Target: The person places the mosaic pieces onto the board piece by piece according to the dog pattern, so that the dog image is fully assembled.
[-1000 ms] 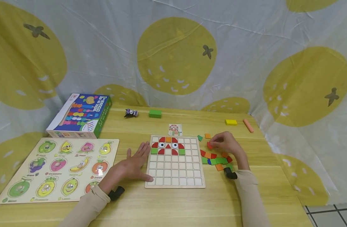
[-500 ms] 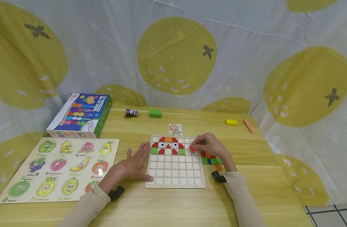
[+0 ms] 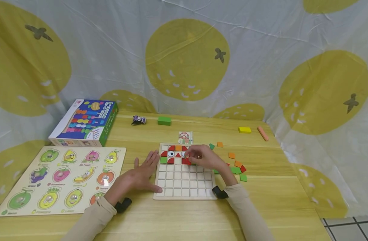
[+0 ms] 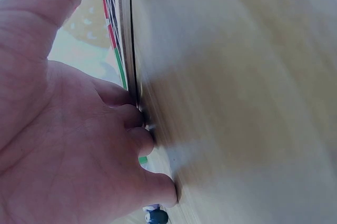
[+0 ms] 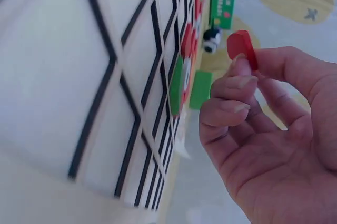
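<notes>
A wooden grid board (image 3: 181,184) lies mid-table, its top rows bearing red, green and orange tiles and two eye tiles that form a face. My left hand (image 3: 141,175) rests along its left edge, fingers extended and thumb at the lower-left corner. Over the upper right of the grid, my right hand (image 3: 205,157) pinches a small red tile (image 5: 241,45) with a rounded edge between thumb and fingertips. In the right wrist view the tile is held off the board. That hand hides the face's right side in the head view. Behind the board lies a small picture card (image 3: 185,137).
Loose tiles lie right of the board, including an orange tile (image 3: 232,155) and a green tile (image 3: 243,178). A fruit puzzle board (image 3: 60,180) and a toy box (image 3: 84,122) occupy the left. Farther back are a figurine (image 3: 139,120), green block (image 3: 164,121) and yellow block (image 3: 245,130).
My right hand has carried the red tile leftward, from the loose tiles across the board's right edge to above the face. My left hand has stayed in place.
</notes>
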### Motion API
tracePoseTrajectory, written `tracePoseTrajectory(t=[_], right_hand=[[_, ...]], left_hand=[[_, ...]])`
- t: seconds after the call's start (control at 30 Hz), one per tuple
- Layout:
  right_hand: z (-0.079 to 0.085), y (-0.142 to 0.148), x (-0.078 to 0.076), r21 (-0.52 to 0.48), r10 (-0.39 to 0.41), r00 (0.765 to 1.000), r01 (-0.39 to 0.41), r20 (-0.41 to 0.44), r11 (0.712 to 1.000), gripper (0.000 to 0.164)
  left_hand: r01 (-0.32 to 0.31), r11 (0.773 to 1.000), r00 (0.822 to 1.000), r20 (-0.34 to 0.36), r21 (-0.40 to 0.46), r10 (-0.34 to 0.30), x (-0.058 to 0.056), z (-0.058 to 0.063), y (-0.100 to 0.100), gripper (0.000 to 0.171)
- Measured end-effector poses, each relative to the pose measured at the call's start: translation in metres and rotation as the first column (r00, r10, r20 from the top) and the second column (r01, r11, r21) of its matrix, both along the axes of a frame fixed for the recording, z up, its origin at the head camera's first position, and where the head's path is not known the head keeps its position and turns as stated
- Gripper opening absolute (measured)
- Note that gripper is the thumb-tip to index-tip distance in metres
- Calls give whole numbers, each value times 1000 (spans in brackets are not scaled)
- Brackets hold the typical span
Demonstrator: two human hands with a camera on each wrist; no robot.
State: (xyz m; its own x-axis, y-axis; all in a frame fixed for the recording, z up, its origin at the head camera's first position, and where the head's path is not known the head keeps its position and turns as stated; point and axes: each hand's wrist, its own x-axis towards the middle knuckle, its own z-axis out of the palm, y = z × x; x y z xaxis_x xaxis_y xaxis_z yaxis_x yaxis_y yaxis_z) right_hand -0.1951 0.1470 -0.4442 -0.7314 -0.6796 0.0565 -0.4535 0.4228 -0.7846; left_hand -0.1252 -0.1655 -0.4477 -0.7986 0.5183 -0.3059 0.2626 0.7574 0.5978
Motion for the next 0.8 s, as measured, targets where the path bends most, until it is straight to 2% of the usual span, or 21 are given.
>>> tracePoseTrajectory(t=[0.13,0.23,0.4,0.53,0.73,0.8], right_hand=[[0,-12,4,5,-3,999,2,49,1000,12],[1,-20,6,16,9,995,-11,95,1000,14],[-2,-34,6,17,65,996,-66,64,998,11],[-4,-48,4,22,108,994,-109,4,994,5],[-1,-72,4,84,157,985,-151,-67,985,8],[1,-79,5,118,153,986,-145,-69,982,10]], left_hand=[[6,1000,1000,-8,-15,-7,0,1,-1,136],[14,1000,1000,-20,9,-14,-2,-8,-3,139],[26,999,999,-41,45,-24,-4,-18,-6,143],[33,998,999,-31,53,-31,-4,-14,-6,142],[28,999,999,-22,-45,-29,0,2,1,136],[27,999,999,-22,-47,-28,0,0,1,136]])
